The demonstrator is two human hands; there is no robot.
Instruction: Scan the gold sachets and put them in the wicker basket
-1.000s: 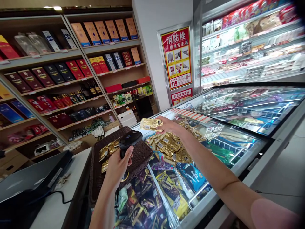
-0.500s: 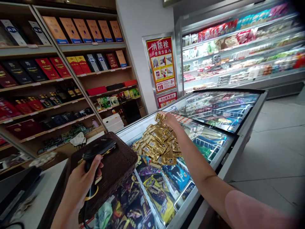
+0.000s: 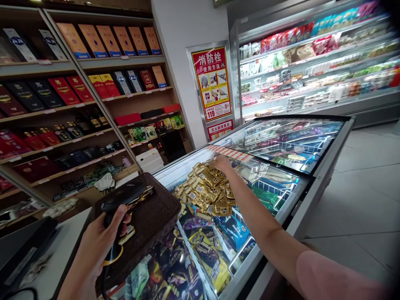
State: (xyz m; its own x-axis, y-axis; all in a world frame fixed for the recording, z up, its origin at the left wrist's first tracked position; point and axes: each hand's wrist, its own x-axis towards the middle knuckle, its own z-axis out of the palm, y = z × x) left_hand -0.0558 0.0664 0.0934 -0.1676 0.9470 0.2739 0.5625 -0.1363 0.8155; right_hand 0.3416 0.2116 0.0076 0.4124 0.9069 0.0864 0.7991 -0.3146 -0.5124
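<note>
My left hand [image 3: 109,231] is wrapped around the grip of a black barcode scanner [image 3: 125,196], held over a dark brown woven basket [image 3: 156,208]. Some gold packets [image 3: 127,235] show in the basket, just past my fingers. A heap of small gold packets [image 3: 204,187] lies on the glass top of a chest freezer [image 3: 308,179]. My right hand [image 3: 222,163] reaches to the far right side of this heap. Its fingers point down and are mostly hidden, so whether they grip a packet does not show.
Under the freezer glass are bagged frozen goods [image 3: 209,260] and wire baskets [image 3: 271,189]. Shelves of boxed bottles [image 3: 100,41] rise at the left. A white counter [image 3: 62,246] stands at lower left, and a lit refrigerated display [image 3: 312,66] at the back right.
The gold packet seen at my right hand's fingers is no longer visible there, and that hand sits slightly lower. The scanner in my left hand has shifted a little left over the basket.
</note>
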